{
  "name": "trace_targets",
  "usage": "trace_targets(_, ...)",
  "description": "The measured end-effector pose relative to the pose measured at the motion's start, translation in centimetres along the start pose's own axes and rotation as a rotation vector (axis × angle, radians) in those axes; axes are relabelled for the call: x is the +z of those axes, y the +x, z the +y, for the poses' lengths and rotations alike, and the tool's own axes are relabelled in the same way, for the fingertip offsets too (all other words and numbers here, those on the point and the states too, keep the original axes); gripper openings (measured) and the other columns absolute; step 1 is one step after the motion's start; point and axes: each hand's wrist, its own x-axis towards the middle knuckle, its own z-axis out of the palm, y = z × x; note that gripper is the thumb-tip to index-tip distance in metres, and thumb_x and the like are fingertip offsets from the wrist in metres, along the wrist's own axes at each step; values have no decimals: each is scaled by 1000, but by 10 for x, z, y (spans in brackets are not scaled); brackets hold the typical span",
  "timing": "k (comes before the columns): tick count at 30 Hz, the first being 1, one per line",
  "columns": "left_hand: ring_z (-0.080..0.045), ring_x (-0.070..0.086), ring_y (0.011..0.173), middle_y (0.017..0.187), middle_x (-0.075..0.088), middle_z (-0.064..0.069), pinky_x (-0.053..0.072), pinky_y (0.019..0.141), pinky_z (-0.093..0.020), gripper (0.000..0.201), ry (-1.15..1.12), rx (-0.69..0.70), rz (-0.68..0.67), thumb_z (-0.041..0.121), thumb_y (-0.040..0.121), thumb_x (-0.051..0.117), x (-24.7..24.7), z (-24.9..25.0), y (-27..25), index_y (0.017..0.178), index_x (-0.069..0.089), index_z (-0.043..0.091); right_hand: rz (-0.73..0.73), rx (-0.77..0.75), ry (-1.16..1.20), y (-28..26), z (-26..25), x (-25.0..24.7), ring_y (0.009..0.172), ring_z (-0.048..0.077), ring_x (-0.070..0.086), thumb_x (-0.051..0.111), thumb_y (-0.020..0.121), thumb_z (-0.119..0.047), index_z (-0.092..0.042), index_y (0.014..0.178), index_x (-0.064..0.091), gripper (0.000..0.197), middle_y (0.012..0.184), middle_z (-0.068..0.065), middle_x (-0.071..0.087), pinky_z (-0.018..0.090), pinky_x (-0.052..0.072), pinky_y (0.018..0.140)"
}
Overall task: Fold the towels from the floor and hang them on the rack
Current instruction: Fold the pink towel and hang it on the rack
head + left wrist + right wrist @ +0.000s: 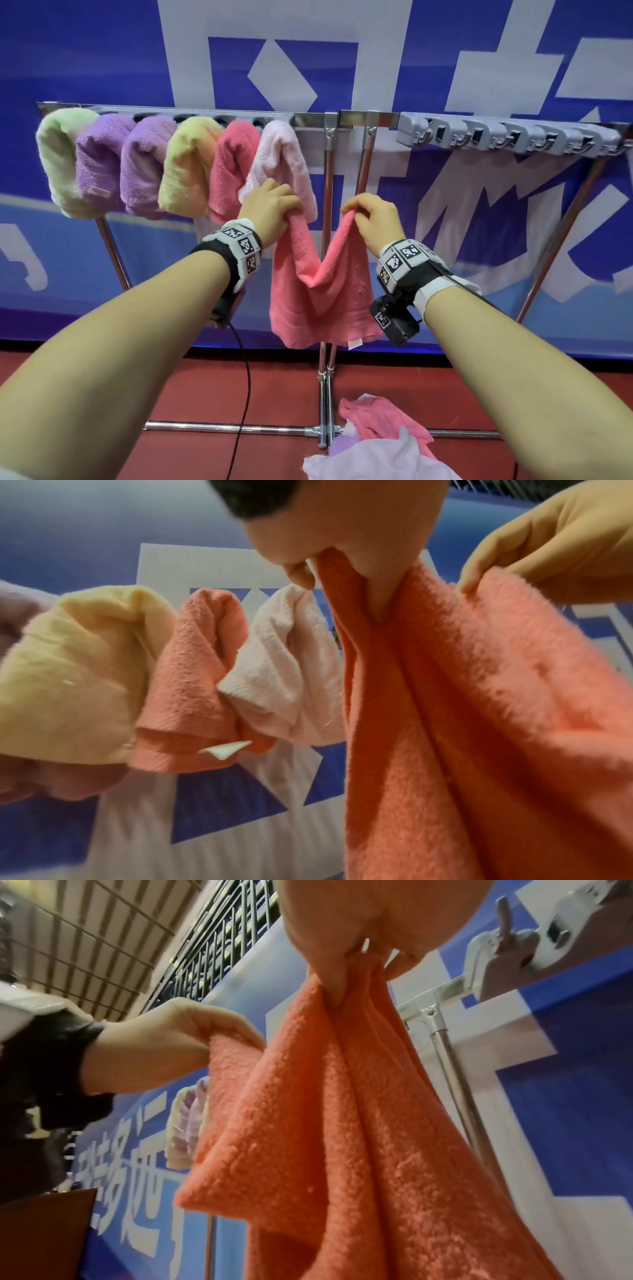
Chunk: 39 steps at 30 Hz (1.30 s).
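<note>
A coral pink towel (318, 294) hangs doubled in front of the metal rack (329, 120), sagging in a V between my hands. My left hand (274, 205) pinches its left top corner, seen close in the left wrist view as the pink towel (462, 723) under my left hand (342, 547). My right hand (370, 214) pinches the right top corner, with the towel (342, 1123) hanging below my right hand (356, 947). Several folded towels hang on the rack's left half, the nearest a pale pink towel (284, 157) just behind my left hand.
The rack's right half carries a row of grey hooks (507, 137) with nothing on them. A pile of loose pink and white towels (376, 442) lies on the red floor by the rack's foot bar (222, 427). A blue and white banner (445, 51) stands behind.
</note>
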Motion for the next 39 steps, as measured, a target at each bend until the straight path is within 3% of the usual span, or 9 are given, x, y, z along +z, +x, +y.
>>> trace_targets(2, -38, 52, 74, 80, 64, -10, 44, 66, -43, 29, -27, -20, 48, 5, 64, 51, 0, 11, 6, 79, 75, 12, -29, -4, 61, 0, -11, 6, 97, 25, 59, 48, 80, 8, -17, 85, 68, 32, 86, -5, 64, 33, 45, 94)
trace_targets(5, -38, 49, 82, 88, 62, -12, 33, 71, -38, 28, -74, -68, 72, 8, 72, 51, -4, 22, 13, 86, 74, 13, -43, -43, 103, -2, -23, 11, 75, 4, 57, 52, 83, 6, -6, 87, 66, 19, 81, -1, 64, 6, 41, 74)
trace_targets(7, -36, 49, 89, 97, 60, -12, 34, 74, -38, 22, -67, -93, 37, 8, 80, 55, -8, 25, 16, 93, 72, 13, -25, -49, 118, -3, -25, 13, 68, -2, 52, 55, 83, 4, -6, 86, 65, 14, 77, -5, 59, 2, 37, 68)
trace_targets(13, -32, 57, 98, 112, 54, -8, 35, 70, -35, 24, 89, -335, -82, 24, 89, 52, -15, 31, 16, 109, 51, 12, -8, -182, 56, -5, -20, 13, 79, 13, 52, 58, 80, 5, -3, 80, 60, 8, 86, 3, 55, 10, 39, 74)
trace_targets(19, -33, 60, 89, 97, 64, -17, 43, 71, -38, 17, -162, -228, -127, 5, 89, 48, -18, 41, 14, 104, 52, 2, -157, -137, 115, -6, -20, 13, 108, 18, 55, 52, 84, 5, -6, 86, 55, 12, 121, 8, 57, 25, 41, 97)
trace_targets(23, -27, 59, 78, 89, 62, -16, 48, 73, -38, 13, -371, -132, -25, -4, 82, 54, -10, 38, 11, 95, 56, -3, -175, -105, 150, -7, -21, 13, 99, 20, 59, 51, 83, 4, -16, 85, 50, 20, 107, 6, 63, 28, 45, 91)
trace_targets(29, -29, 51, 80, 96, 47, -7, 46, 73, -43, 7, -248, -283, 18, 14, 89, 51, -9, 36, 14, 91, 44, 11, -99, -97, 85, -10, -22, 11, 79, 18, 50, 53, 82, 4, -11, 83, 51, 15, 83, 4, 54, 27, 41, 76)
trace_targets(35, -32, 60, 82, 85, 60, -7, 41, 68, -34, 11, -188, -283, -89, 16, 92, 45, -8, 42, 12, 101, 41, 12, -109, -92, 6, -5, -25, 12, 89, 18, 51, 48, 88, 0, -7, 125, 50, 38, 94, 4, 51, 19, 35, 83)
trace_targets(39, -34, 58, 79, 79, 54, -8, 42, 71, -35, 8, -310, -318, -63, 16, 93, 41, -7, 41, 4, 99, 37, 12, -19, -94, -78, -2, -20, 6, 91, 25, 53, 50, 89, -3, 0, 99, 62, 16, 96, 12, 52, 17, 33, 81)
